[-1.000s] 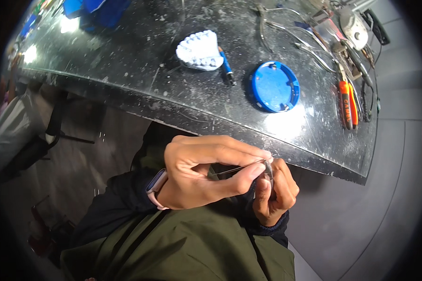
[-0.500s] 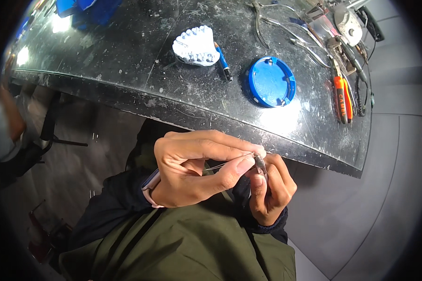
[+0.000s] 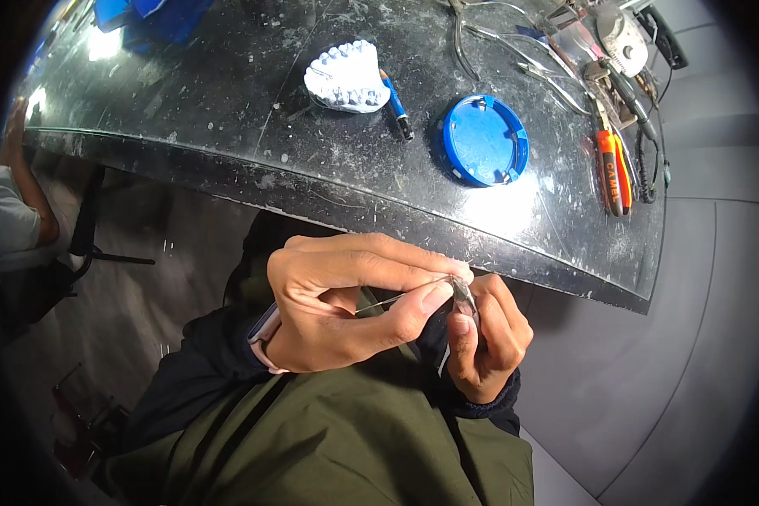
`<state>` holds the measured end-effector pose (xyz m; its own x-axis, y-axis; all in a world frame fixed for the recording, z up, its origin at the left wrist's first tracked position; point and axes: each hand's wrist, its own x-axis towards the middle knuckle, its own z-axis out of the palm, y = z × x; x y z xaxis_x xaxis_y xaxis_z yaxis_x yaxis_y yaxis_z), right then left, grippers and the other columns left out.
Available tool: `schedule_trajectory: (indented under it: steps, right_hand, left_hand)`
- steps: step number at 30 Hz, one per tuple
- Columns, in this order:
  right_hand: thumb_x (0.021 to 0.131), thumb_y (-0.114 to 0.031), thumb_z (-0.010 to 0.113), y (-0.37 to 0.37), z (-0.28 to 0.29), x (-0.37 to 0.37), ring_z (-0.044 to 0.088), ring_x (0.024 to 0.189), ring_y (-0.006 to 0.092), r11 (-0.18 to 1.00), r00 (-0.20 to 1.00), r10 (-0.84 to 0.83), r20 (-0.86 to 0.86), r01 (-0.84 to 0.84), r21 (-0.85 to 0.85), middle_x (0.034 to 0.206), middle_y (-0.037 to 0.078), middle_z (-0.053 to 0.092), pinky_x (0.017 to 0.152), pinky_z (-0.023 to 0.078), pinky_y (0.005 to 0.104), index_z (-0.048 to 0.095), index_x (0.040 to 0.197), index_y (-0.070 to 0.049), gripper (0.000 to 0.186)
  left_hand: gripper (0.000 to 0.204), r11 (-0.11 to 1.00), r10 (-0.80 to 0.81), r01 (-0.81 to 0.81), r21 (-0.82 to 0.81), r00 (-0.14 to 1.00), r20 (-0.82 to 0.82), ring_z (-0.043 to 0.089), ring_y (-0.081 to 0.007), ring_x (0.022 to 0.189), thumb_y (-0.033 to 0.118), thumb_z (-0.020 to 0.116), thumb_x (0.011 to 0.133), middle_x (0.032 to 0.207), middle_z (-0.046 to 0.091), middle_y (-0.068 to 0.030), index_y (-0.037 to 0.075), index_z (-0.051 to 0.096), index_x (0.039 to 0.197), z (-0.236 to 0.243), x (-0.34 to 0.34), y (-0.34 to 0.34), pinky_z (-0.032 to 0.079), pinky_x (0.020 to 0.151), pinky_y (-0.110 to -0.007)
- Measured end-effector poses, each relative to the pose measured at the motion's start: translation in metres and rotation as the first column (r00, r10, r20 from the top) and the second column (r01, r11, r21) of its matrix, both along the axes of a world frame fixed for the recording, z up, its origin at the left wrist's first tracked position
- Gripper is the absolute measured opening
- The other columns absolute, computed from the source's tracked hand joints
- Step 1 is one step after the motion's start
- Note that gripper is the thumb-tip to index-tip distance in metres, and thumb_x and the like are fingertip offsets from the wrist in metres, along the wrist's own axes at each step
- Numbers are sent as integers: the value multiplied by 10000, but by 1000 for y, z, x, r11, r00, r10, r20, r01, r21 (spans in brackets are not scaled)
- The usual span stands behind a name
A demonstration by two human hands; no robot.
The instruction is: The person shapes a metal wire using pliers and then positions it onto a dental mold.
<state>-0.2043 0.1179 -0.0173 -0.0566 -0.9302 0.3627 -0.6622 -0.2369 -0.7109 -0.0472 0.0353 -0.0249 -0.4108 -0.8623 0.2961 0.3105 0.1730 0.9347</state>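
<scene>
Nearer me than the blue dish (image 3: pixel 481 142), my left fingers (image 3: pixel 406 319) pinch the thin wire (image 3: pixel 386 302), likely light, springy and slippery, best gripped close to the metal tool (image 3: pixel 464 301) my right fingers (image 3: pixel 499 319) clamp.

1. Light: bright white, looks overhead. Table (image 3: pixel 202 110) is glossy: blown-out glare just beside the blue lid (image 3: pixel 483 142), smaller hot spots upper left.
2. Plaster teeth (image 3: pixel 346 74) near clipping.
3. Floor (image 3: pixel 185 295) dim, murky.
4. Left hand (image 3: pixel 354 295), right hand (image 3: pixel 491 337) well lit, fairly sharp; thin wire (image 3: pixel 381 304) barely resolves.
5. Fisheye: black corners, bowed table edge, soft rim.
</scene>
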Motion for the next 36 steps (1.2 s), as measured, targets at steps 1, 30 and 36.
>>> schedule_trajectory:
  steps: [1,30,36]
  right_hand:
    - [730,-10,685,0,-1,-1,535,580,256,1000,1000,13,15,-13,-15,729,153,572,512,424,326,528,674,44,175]
    - [898,-43,578,19,-15,-12,440,454,170,899,634,272,724,-436,44,691,151,562,422,331,278,572,722,98,226]
    - [952,-127,539,23,-18,-12,490,486,121,870,525,204,826,-484,93,702,145,599,428,362,267,590,753,108,312]
  left_hand:
    - [76,1000,-19,18,14,999,43,703,-177,768,-41,713,745,892,709,-167,-16,714,816,1,1,0,557,628,-215]
    - [69,866,-359,429,256,891,-279,687,-188,736,-44,725,776,837,692,-178,-31,706,841,-5,-1,-7,567,643,-271]
    - [63,941,-298,315,126,944,-140,696,-194,755,-7,741,773,839,701,-165,-17,714,829,-2,-4,-6,565,667,-270]
